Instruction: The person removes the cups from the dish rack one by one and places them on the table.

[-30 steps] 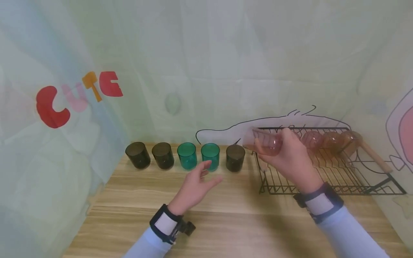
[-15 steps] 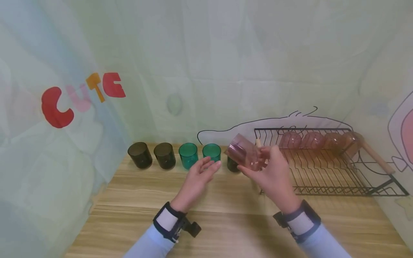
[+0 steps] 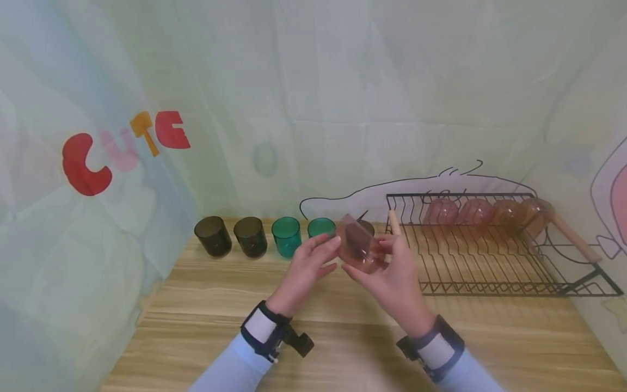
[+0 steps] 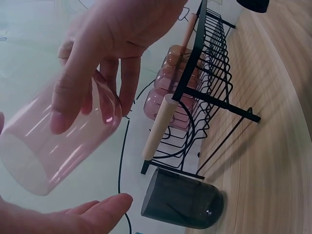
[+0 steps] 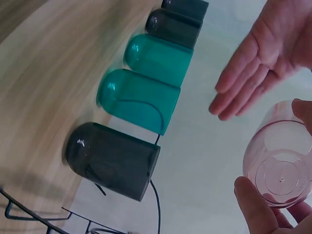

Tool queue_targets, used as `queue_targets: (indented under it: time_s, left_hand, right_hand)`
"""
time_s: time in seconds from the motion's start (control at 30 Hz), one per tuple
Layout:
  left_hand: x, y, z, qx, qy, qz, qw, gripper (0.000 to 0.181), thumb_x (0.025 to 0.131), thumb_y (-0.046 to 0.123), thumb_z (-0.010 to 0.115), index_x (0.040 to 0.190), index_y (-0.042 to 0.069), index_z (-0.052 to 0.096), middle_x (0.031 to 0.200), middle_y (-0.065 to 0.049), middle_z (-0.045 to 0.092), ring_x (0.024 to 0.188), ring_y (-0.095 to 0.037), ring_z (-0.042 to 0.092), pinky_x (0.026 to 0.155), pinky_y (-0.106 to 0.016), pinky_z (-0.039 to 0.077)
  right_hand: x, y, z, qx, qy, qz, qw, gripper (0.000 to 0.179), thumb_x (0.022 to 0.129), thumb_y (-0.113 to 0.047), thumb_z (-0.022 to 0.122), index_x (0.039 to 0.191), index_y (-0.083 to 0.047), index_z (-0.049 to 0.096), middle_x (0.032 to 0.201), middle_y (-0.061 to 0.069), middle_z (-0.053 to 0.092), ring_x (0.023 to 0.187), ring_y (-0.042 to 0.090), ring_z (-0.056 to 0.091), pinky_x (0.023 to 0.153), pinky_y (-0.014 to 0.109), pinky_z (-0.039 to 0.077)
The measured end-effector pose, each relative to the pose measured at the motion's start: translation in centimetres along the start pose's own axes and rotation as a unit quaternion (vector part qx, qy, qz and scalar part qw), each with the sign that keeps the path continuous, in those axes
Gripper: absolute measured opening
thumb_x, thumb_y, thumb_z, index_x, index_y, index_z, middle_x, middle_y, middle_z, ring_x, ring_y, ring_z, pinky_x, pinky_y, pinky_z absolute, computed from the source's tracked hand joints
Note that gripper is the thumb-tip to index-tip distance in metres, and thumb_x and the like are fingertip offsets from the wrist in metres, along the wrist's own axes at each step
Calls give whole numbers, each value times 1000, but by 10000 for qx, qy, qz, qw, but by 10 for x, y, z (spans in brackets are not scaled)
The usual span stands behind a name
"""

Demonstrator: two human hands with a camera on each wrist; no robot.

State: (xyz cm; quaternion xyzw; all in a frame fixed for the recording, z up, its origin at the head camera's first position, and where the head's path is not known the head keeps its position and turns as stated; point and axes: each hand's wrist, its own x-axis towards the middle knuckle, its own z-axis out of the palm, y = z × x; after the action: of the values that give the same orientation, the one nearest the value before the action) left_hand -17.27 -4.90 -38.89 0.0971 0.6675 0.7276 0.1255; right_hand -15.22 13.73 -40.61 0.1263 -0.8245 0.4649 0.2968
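My right hand [image 3: 399,286] grips a clear pink glass tumbler [image 3: 354,242] near its base, thumb on one side and fingers on the other. The tumbler is tilted in the air, its mouth toward the upper left. My left hand [image 3: 301,275] is beside it, fingers extended near the rim. In the right wrist view a gap shows between the left fingers [image 5: 241,85] and the tumbler. Behind the hands, dark glasses [image 3: 214,237] and teal glasses [image 3: 286,237] stand upright in a row. The rightmost dark glass [image 5: 112,158] is partly hidden by the tumbler in the head view.
A black wire dish rack [image 3: 470,194] with wooden handles [image 3: 573,239] stands at the right. Pink glasses [image 3: 443,212] and an amber-tinted glass [image 3: 508,213] sit along its back. The wooden table [image 3: 206,326] meets a printed cloth backdrop behind the row.
My right hand has brought the pink tumbler left from the rack, tilting it mouth upward. The left hand has turned slightly and moved a little right, close to the tumbler.
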Motion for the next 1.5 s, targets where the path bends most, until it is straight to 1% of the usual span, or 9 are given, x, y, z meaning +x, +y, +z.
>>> queue_targets:
  time_s: [0.1, 0.17, 0.27, 0.4, 0.63, 0.9, 1.13, 1.3, 1.5]
  left_hand:
    - [1, 0, 1, -145, -54, 34, 9999, 78, 86, 53, 59, 140, 5, 28, 131, -10, 46, 115, -21, 50, 90, -36, 44]
    - [1, 0, 2, -192, -50, 49, 9998, 76, 86, 52, 59, 139, 5, 30, 129, -12, 47, 114, -23, 50, 89, -35, 44]
    - [2, 0, 3, -221, -23, 58, 9997, 74, 86, 51, 60, 138, 6, 33, 128, -14, 49, 114, -25, 51, 88, -35, 45]
    - [4, -2, 4, -197, 28, 66, 9998, 71, 85, 51, 62, 136, 9, 37, 126, -11, 52, 112, -24, 53, 88, -35, 45]
    - [4, -3, 6, -195, 164, 97, 9996, 68, 83, 50, 64, 134, 10, 41, 123, -6, 53, 110, -25, 54, 85, -35, 47]
    - [3, -2, 6, -393, 195, 149, 9989, 69, 83, 46, 65, 136, 9, 39, 130, -6, 46, 111, -26, 53, 84, -35, 47]
    - [2, 4, 4, -623, 249, 310, 9973, 64, 84, 41, 67, 132, 8, 40, 124, -12, 51, 108, -23, 55, 84, -36, 47]
    - [-2, 16, 0, -830, 406, 412, 9949, 66, 83, 31, 70, 132, 1, 38, 123, -16, 50, 110, -24, 53, 86, -38, 46]
    - [-9, 28, -10, -202, 889, 570, 9942, 61, 83, 27, 71, 130, 2, 41, 122, -18, 51, 107, -22, 54, 86, -34, 46]
  right_hand:
    - [-1, 0, 3, 120, -31, 65, 9999, 92, 56, -38, 87, 131, -19, 38, 142, -8, 34, 87, 9, 53, 66, 23, 51]
    - [0, 0, 4, 12, 2, 56, 10000, 104, 56, -40, 87, 141, -26, 30, 132, -11, 41, 86, 8, 53, 65, 22, 50]
    - [-2, 0, 7, -136, 18, -46, 9999, 100, 56, -42, 86, 139, -26, 33, 120, -9, 49, 83, 8, 55, 63, 22, 50]
    - [-7, 3, 10, -242, -4, -139, 9996, 78, 58, -43, 85, 119, -20, 43, 111, -7, 53, 86, 8, 55, 62, 21, 50]
    - [-11, 4, 12, -128, -127, 5, 9998, 79, 59, -41, 85, 122, -21, 41, 115, -7, 50, 93, 11, 55, 66, 21, 49]
    - [-12, 4, 11, 40, -191, 136, 9997, 87, 61, -38, 84, 131, -22, 35, 119, -9, 47, 100, 9, 51, 73, 24, 49]
    - [-12, 10, 8, -152, -288, -336, 9989, 80, 63, -38, 84, 127, -16, 41, 123, -6, 47, 110, 10, 48, 86, 27, 44]
    - [-9, 16, -1, -687, -179, -853, 9938, 80, 64, -43, 83, 127, -11, 45, 123, 1, 50, 111, 13, 47, 92, 30, 41]
    - [-2, 22, -17, -1035, -100, -1048, 9890, 81, 62, -47, 82, 126, -11, 48, 124, 0, 50, 113, 14, 45, 94, 32, 39]
